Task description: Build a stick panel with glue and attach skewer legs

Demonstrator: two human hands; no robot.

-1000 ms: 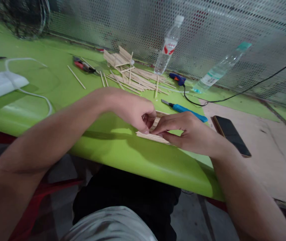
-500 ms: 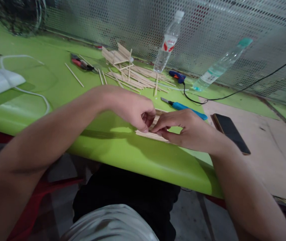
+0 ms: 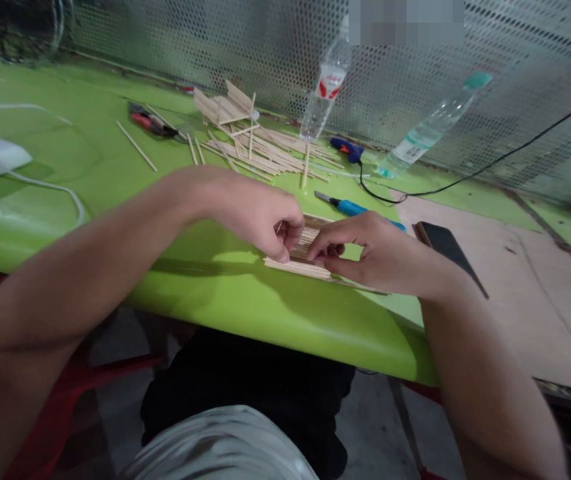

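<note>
Evidently an edge-setting step, by my reading. Left hand (image 3: 265, 217) pinches the near rim of the stick piece (image 3: 299, 267), which rests by the bench's (image 3: 205, 287) front edge; right hand (image 3: 373, 250) curled at that rim, grip unclear. Next move calls for light, even pressure.

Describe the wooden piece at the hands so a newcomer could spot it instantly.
Find the near edge of the green table. Just beyond, a small piece of pale sticks lies under the left hand and right hand. Its sticks lie side by side, unlike the loose pile, and it sits nearer than the stick model.
</note>
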